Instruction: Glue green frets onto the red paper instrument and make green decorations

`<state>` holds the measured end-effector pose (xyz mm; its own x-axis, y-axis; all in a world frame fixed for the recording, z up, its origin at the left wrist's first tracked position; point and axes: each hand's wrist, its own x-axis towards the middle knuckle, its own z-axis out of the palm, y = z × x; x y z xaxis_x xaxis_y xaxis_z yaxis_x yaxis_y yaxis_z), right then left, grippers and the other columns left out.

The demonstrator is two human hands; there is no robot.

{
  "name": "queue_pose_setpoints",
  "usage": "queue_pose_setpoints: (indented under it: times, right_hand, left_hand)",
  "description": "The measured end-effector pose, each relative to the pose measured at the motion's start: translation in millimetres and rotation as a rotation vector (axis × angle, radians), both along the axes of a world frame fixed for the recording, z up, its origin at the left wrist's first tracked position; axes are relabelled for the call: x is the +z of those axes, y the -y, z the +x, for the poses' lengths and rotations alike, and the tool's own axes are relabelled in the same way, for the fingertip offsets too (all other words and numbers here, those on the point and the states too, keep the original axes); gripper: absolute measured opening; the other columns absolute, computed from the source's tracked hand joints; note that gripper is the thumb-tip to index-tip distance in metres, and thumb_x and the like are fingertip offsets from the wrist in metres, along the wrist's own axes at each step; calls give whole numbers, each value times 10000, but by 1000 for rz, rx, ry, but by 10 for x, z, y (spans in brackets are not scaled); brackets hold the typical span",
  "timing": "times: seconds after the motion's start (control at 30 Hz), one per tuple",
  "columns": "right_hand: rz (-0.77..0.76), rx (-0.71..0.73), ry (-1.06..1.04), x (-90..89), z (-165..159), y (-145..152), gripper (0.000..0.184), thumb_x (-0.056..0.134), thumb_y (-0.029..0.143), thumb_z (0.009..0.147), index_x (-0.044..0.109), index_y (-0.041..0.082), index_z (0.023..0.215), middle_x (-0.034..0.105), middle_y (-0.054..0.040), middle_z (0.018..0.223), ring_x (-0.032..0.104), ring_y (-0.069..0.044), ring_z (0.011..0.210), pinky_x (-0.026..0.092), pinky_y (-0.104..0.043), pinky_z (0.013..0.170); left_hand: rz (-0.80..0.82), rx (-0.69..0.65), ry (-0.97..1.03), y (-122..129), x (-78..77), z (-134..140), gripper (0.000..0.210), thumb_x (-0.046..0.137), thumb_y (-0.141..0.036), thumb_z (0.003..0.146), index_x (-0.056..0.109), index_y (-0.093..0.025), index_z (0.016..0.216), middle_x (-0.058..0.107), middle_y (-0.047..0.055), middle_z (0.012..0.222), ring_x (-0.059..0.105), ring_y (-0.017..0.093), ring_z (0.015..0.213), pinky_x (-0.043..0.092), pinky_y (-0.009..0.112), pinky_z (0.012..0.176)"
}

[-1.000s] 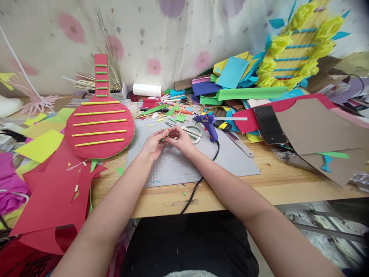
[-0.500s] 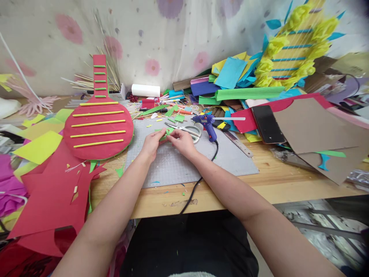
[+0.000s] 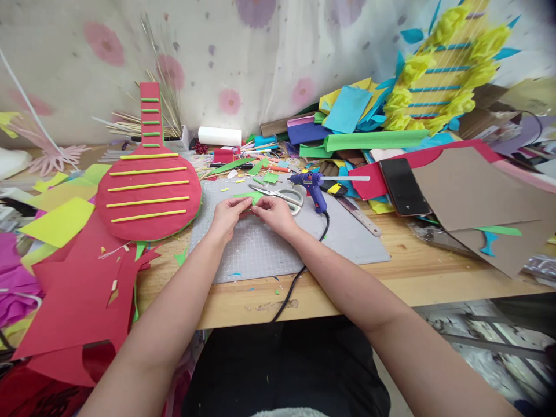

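Two hands (image 3: 226,218) (image 3: 275,214) pinching one green piece (image 3: 255,197), one glue gun (image 3: 314,185) nearby

Bright, even light; outer edges stretched, blurry.

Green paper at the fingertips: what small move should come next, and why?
Perhaps a small fold with the right hand, the left hand steadying: both pinch the green paper, while the scissors and glue gun lie unheld on the mat.
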<state>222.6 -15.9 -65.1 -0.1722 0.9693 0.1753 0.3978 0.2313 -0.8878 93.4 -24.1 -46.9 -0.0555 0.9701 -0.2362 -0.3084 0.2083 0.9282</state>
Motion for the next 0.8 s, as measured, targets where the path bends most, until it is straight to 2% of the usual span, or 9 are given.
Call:
queue_pose_setpoints:
  times: [0.13,0.23,0.3,0.37,0.43,0.5,0.6,0.7,0.8]
  right_hand:
    - [-62,56,-37,26,-12,-30,170,611,327,743,600,165,692,605,7,634,532,-97,543,445,-228,517]
    - [-191,162,-42,183,113,-60,218,660,371,706,602,167,759,643,-14,705,562,-102,573,469,-225,508]
    - [-281,277,80,361,306,-64,230,679,384,685,605,173,736,661,-30,750,583,-111,617,479,-223,520]
    - [-375,425,302,562,566,-47,248,661,422,694,621,177,687,674,-42,738,596,-126,630,476,-233,531]
    - [-464,464,517,736,847,-18,304,637,481,698,633,180,658,683,-56,739,608,-145,633,468,-254,544]
    - [-507,355,705,837,1099,4,381,588,548,715,631,177,638,676,-73,714,606,-163,623,448,-275,544]
    - [-392,25,932,806,1339,-16,454,561,630,694,627,181,667,664,-97,721,603,-203,672,426,-300,570]
    - [-215,-260,915,590,1368,-102,535,593,655,646,630,173,876,668,-130,886,607,-255,806,442,-329,634]
    - [-118,-276,766,325,1236,-200,531,600,581,687,623,131,966,653,-164,993,606,-281,900,454,-352,720]
  left_hand:
    - [7,51,-2,-17,-18,-1,216,785,-251,541,667,-133,676,647,7,632,599,108,599,507,307,750]
    - [-27,112,32,-29,-1,-20,192,770,-240,575,649,-129,677,633,4,639,597,96,616,504,280,735]
    - [-51,167,51,-38,22,-43,159,754,-205,600,640,-127,679,629,5,646,594,87,617,499,256,705]
    - [-65,209,64,-48,41,-67,126,739,-172,620,637,-125,677,627,4,649,591,80,613,490,237,680]
    - [-70,226,68,-58,45,-84,106,731,-159,631,639,-127,673,627,5,651,590,79,614,482,229,671]
    - [-65,229,61,-68,35,-88,102,732,-161,629,648,-130,677,632,8,659,592,82,624,476,227,673]
    - [-39,224,39,-75,7,-71,113,743,-171,611,666,-134,684,641,13,665,591,89,635,473,229,668]
    - [-12,210,18,-75,-17,-46,131,758,-181,583,676,-130,671,645,18,653,585,92,626,470,222,637]
    - [2,203,-25,-82,-38,-39,173,781,-207,539,682,-129,658,652,25,648,585,101,625,467,223,618]
